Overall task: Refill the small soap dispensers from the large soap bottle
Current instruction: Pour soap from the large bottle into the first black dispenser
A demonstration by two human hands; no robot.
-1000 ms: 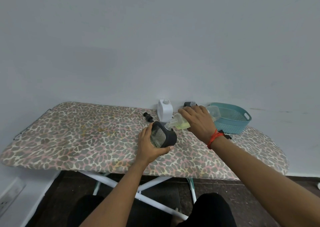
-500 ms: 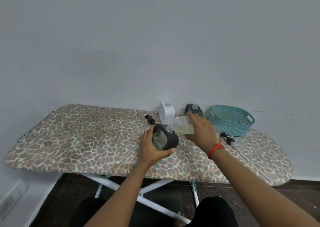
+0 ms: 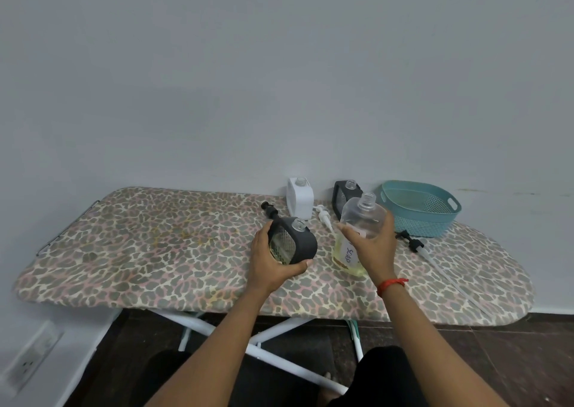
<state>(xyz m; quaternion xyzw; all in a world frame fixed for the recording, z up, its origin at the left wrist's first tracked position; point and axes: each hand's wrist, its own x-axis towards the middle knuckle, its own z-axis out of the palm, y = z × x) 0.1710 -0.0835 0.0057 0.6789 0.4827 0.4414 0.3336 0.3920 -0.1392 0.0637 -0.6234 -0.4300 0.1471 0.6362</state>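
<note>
My left hand grips a black small dispenser with a clear mesh-patterned window, tilted on the board, its neck open. My right hand holds the large clear soap bottle, now nearly upright on the board, uncapped, with yellow soap at its bottom and a "SOAP" label. A white small dispenser and a second black dispenser stand uncapped at the back by the wall. Three loose pump heads lie around: a black one, a white one, and a black one with a long tube.
Everything rests on a leopard-print ironing board against a grey wall. A teal plastic basket stands at the back right. White board legs and a dark floor show below, with a wall socket at lower left.
The large bottle was tipped sideways, its neck at the black dispenser's opening; now my right hand has swung it upright and set it to the right. My left hand kept the dispenser in place.
</note>
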